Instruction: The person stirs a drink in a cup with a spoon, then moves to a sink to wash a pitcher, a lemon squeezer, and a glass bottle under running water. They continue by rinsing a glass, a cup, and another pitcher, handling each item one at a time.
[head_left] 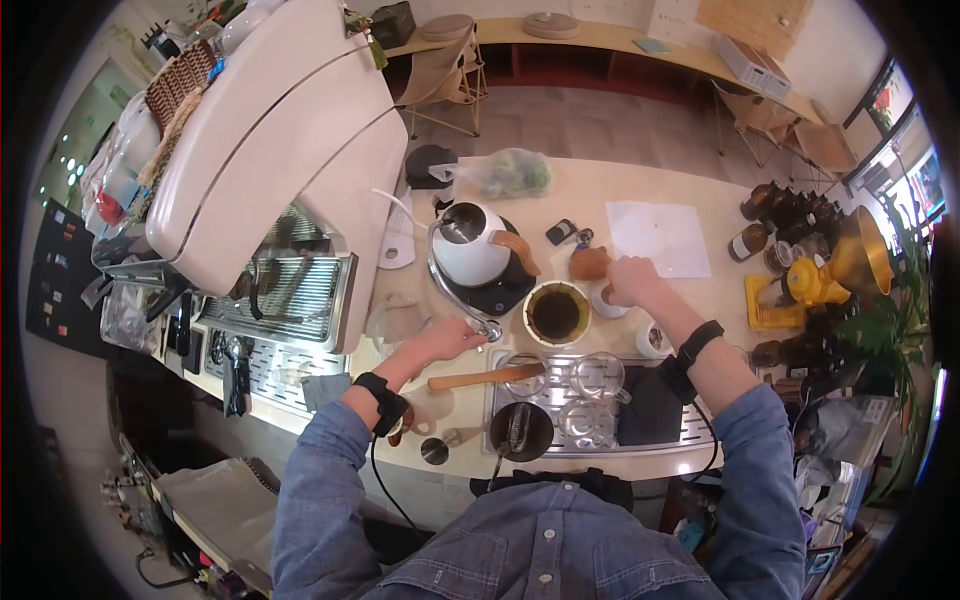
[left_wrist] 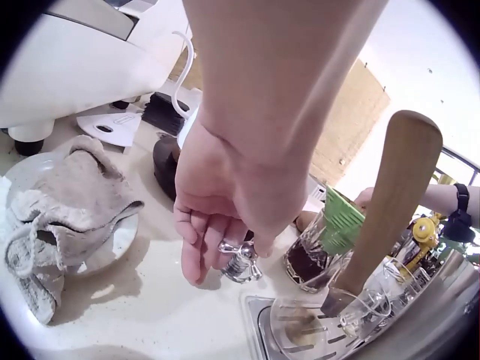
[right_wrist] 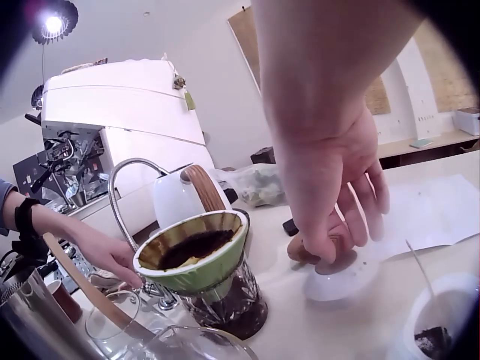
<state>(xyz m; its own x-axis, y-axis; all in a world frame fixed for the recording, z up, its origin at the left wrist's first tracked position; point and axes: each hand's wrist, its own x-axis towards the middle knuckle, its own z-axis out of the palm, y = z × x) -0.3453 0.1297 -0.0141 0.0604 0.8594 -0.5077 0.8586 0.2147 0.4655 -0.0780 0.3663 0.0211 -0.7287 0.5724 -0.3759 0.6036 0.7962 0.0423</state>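
Observation:
My left hand [head_left: 445,340] has its thumb and fingers on the small cross handle [left_wrist: 240,262] of a chrome tap. The tap's thin curved spout [head_left: 436,262] arches over the uncovered white kettle [head_left: 465,258], which has a wooden handle. My right hand [head_left: 637,283] reaches down onto a round white lid-like piece [right_wrist: 341,283], thumb and fingertips together at its top and partly hiding it. Close by sits a round brown object [head_left: 590,263]. Between the hands, a green dripper [right_wrist: 196,262] with wet coffee grounds in its filter rests on a glass server [right_wrist: 229,304] of dark coffee.
A wooden-handled tool [head_left: 480,378] lies across a glass near several glass vessels on the metal drip tray [head_left: 680,432]. White paper [head_left: 658,240] lies farther back. An espresso machine [head_left: 280,130] stands left, bottles [head_left: 750,240] right. A cloth [left_wrist: 79,202] rests on a plate.

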